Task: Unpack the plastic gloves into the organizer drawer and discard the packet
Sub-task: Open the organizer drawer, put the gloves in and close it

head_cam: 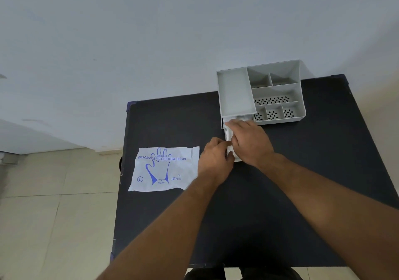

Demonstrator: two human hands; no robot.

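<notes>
Grips meet over the pulled-out drawer point(239, 160), both bare forearms reaching in from the near edge of the bench point(280, 204). The right grip point(248, 141) lies palm down on top of the drawer's contents, its fingers fairly straight and laid flat on the white plastic gloves point(228, 132), pointing toward the left edge. The left grip point(214, 159) comes in at the drawer's left side, knuckles up, its fingers curled and pinching a fold of the plastic gloves just under the right grip's fingertips; the two grips touch or nearly touch there.

The plastic gloves sit in the drawer, mostly covered by the grips, with a crumpled white strip showing along the drawer's left side and a little more at its far end. The drawer juts toward the near edge from under the left part of the grey organizer point(280, 120), which stands at the far edge of the bench, toward the far right corner. Its left part is topped by a plain shallow tray, and its right part is split into several compartments, some with perforated floors.

The packet point(164, 169) lies flat near the left edge of the bench, just left of the left grip. It is white with a blue glove outline, the words "DISPOSABLE POLYETHYLENE GLOVES", an "L" in a circle and "100 PIECES".

Beyond the left edge lies a beige tiled floor point(54, 215), and a pale wall point(151, 42) rises behind the far edge.
</notes>
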